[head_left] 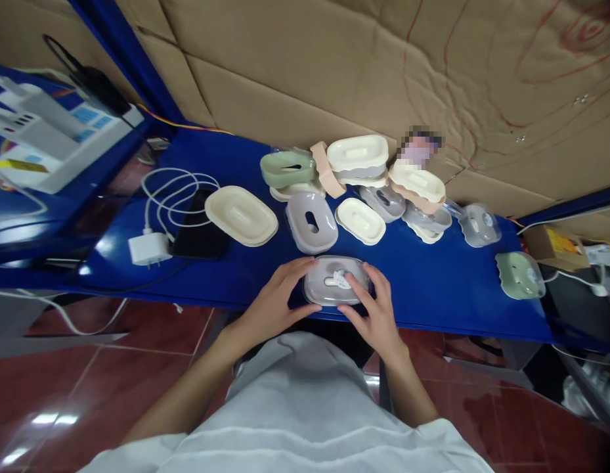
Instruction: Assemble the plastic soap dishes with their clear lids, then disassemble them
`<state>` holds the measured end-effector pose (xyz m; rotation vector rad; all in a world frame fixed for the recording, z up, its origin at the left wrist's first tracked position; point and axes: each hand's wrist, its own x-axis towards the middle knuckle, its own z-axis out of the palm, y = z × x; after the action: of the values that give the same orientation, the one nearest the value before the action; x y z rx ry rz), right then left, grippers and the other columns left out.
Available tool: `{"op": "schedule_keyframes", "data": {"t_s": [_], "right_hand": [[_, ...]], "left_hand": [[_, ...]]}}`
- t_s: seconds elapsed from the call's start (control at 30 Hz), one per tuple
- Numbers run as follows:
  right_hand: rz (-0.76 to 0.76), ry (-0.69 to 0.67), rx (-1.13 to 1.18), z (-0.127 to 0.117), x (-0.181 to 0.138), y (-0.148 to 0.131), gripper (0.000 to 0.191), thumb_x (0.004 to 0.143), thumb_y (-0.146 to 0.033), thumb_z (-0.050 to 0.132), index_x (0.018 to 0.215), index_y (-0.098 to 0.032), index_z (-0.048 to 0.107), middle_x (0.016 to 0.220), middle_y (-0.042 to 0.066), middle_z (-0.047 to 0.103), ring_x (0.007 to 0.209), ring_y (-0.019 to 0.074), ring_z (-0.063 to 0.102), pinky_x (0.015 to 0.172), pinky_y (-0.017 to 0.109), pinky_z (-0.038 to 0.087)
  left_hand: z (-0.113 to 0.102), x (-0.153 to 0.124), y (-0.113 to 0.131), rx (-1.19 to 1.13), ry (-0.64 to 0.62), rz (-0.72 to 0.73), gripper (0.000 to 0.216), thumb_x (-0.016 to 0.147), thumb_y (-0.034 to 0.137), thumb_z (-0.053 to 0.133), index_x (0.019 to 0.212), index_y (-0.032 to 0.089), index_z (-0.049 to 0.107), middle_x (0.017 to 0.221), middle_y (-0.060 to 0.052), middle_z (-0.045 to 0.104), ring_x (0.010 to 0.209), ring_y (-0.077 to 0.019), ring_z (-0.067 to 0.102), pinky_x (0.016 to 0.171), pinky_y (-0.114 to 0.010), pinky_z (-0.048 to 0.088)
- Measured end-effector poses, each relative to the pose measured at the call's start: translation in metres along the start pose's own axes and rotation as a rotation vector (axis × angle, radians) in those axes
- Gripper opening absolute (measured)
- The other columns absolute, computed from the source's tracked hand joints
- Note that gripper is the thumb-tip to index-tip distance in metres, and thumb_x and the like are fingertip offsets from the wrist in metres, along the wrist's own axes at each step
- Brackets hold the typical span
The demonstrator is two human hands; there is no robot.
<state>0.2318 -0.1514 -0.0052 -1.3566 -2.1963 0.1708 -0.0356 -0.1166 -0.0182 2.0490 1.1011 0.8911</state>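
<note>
A rounded grey plastic box point(320, 290) lies flat at the front edge of the blue table. On its top are a slot and a round white sticker point(341, 279). My left hand point(271, 299) grips the box's left end, thumb at the near side and fingers at the far side. From the right, my right hand point(380, 323) holds the other end, one fingertip touching the top by the sticker. Just beyond stands an open grey shell point(312, 223) with a slot in it. Cream oval lids point(241, 215) lie to its left and right point(360, 221).
Behind are a green slotted shell point(287, 169), a peach band point(328, 172) and stacked cream and grey pieces point(358, 152). At right sits a green box point(520, 276). A black phone point(201, 230), coiled white cable point(179, 190) and charger point(150, 249) lie left.
</note>
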Motion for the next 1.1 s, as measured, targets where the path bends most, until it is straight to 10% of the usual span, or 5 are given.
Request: {"op": "schedule_keyframes", "data": {"t_s": [0.47, 0.83, 0.97, 1.1], "right_hand": [[-0.046, -0.059, 0.008, -0.001, -0.017, 0.013, 0.073, 0.101, -0.028, 0.070, 0.166, -0.040, 0.037, 0.169, 0.011, 0.037, 0.161, 0.0394, 0.032, 0.122, 0.065, 0.046], [0.493, 0.396, -0.430, -0.082, -0.114, 0.124, 0.066, 0.097, -0.056, 0.070, 0.153, -0.023, 0.059, 0.160, 0.020, 0.047, 0.149, 0.0413, 0.049, 0.119, 0.061, 0.047], [0.649, 0.383, -0.556, -0.101, -0.108, 0.173, 0.079, 0.099, -0.069, 0.058, 0.158, -0.016, 0.053, 0.164, 0.027, 0.043, 0.152, 0.0478, 0.043, 0.118, 0.072, 0.039], [0.664, 0.401, -0.546, -0.088, -0.066, 0.163, 0.088, 0.106, -0.064, 0.047, 0.171, -0.010, 0.023, 0.171, 0.031, 0.031, 0.160, 0.0519, 0.025, 0.118, 0.083, 0.026]], "left_hand": [[-0.001, 0.001, 0.003, 0.006, -0.077, 0.013, 0.070, 0.097, 0.037, 0.076, 0.159, 0.034, 0.043, 0.154, -0.011, 0.053, 0.144, -0.0280, 0.057, 0.122, -0.048, 0.050], [0.009, 0.000, 0.006, 0.144, 0.048, 0.040, 0.030, 0.107, 0.032, 0.060, 0.135, 0.027, 0.065, 0.141, -0.009, 0.066, 0.132, -0.0255, 0.065, 0.114, -0.045, 0.057], [0.011, -0.001, 0.004, 0.171, 0.041, 0.057, 0.025, 0.107, 0.031, 0.060, 0.130, 0.026, 0.068, 0.138, -0.009, 0.066, 0.130, -0.0253, 0.066, 0.111, -0.044, 0.059], [0.010, 0.000, 0.007, 0.173, 0.053, 0.056, 0.029, 0.107, 0.030, 0.059, 0.135, 0.026, 0.065, 0.144, -0.010, 0.061, 0.135, -0.0262, 0.062, 0.115, -0.046, 0.056]]}}
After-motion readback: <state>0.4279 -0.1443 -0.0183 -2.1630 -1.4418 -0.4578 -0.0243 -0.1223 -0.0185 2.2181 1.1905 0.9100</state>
